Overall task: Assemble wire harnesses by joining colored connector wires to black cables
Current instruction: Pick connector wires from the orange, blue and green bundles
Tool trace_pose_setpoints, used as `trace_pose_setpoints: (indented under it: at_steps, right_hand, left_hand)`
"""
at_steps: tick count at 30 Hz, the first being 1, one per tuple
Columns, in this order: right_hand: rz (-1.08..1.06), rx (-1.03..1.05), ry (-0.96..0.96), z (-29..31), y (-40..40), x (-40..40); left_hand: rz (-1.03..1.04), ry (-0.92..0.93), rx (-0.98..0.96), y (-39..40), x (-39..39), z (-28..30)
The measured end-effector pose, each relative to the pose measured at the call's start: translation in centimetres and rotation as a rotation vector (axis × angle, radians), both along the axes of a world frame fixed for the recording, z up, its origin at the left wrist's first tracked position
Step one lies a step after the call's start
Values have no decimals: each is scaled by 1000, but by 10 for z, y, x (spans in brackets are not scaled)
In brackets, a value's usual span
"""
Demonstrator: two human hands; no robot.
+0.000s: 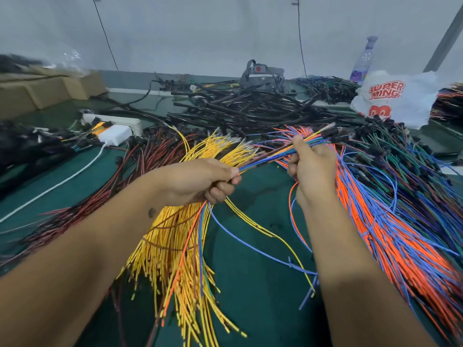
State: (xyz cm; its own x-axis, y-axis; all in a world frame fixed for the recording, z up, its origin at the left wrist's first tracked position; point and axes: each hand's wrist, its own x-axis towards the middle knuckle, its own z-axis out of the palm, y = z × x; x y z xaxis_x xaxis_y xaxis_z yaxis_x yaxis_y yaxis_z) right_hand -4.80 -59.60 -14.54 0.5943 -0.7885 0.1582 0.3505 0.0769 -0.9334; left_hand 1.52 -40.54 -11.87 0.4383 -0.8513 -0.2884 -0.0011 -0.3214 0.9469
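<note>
The left hand (200,181) and right hand (313,169), fingers curled round a mixed set of colored wires (265,157) held above the surface's middle, were apparently gathering a harness set, which next needed a black cable (250,106) from the far-edge pile.

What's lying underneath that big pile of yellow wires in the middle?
Under the yellow wires lies the green table mat, showing around and between them. Dark red wires run beneath their left edge. The left hand covers part of the pile; anything directly below the thickest part is hidden.
</note>
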Motion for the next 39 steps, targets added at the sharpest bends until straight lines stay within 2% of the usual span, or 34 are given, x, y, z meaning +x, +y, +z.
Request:
trace_pose_setpoints:
  at_steps: [8, 10, 13, 16, 18, 22, 24, 26, 28, 32, 34, 37, 39]
  right_hand:
    - [-92, 55, -25, -2, -6, -5]
    - [-130, 79, -44, -2, -9, -6]
    - [-173, 118, -84, -2, -13, -7]
    - [-212, 106, -62, -4, -16, -6]
    - [-239, 95, -14, -7, -19, -5]
    - [-246, 146, 0, -14, -24, -5]
    - [-242, 184, -5, -16, -25, -5]
    - [-239, 210, -4, -15, -25, -5]
    - [-184, 267, -77, -11, -22, -7]
    - [105, 440, -298, -4, -7, -8]
    - [234, 375, -208, -5, 1, -6]
    - [493, -60, 238, -11, 8, -7]
    - [718, -303, 453, -15, 9, -9]
  left_hand:
    - [-86, 124, 64, 3, 2, 5]
    - [-97, 162, -16, 2, 2, 4]
    - [16, 260, -169, 0, 2, -1]
    - [54, 322, -183, -4, 1, -7]
    - [46, 136, -79, -6, 2, -9]
    - [43, -413, 171, -13, 0, 1]
    - [108, -684, 196, -19, -3, 4]
    - [214, -852, 135, -25, -5, 1]
    - [325, -857, 25, -30, -6, -3]
    - [597, -592, -270, -41, -3, -13]
    - [661, -572, -317, -49, -2, -15]
    - [637, -644, -286, -57, 2, -13]
    - [593, -687, -248, -58, 6, -10]
